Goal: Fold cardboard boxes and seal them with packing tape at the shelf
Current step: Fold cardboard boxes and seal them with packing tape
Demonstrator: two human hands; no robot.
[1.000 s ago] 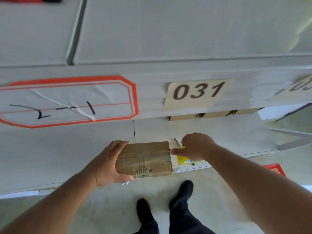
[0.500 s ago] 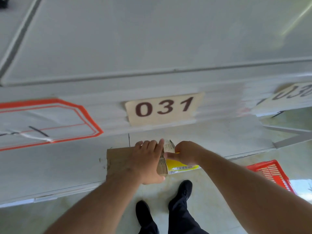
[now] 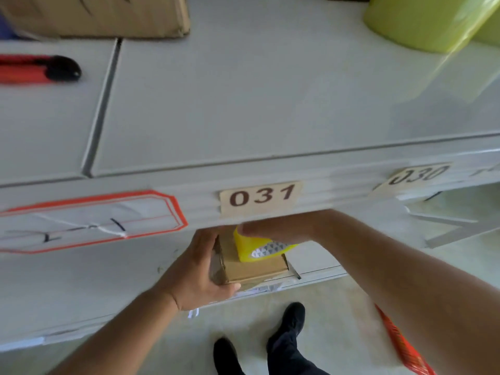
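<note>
A small brown cardboard box (image 3: 254,266) sits on the lower grey shelf (image 3: 81,280), near its front edge. My left hand (image 3: 200,269) grips the box's left end, thumb under the near side. My right hand (image 3: 273,228) holds a yellow roll of packing tape (image 3: 257,246) on top of the box; its fingers are partly hidden under the upper shelf's lip. Clear tape shows on the box's left face.
The upper shelf (image 3: 270,104) carries a red and black utility knife (image 3: 40,69) at left, a large cardboard box (image 3: 108,14) at the back and green rolls (image 3: 433,20) at right. Labels 031 (image 3: 261,197) and 030 (image 3: 416,175) mark its edge. An orange basket (image 3: 403,345) stands on the floor.
My left hand has slid from the box's top to its left end. My right hand has brought the tape roll onto the box top. The view has tilted upward, showing the upper shelf.
</note>
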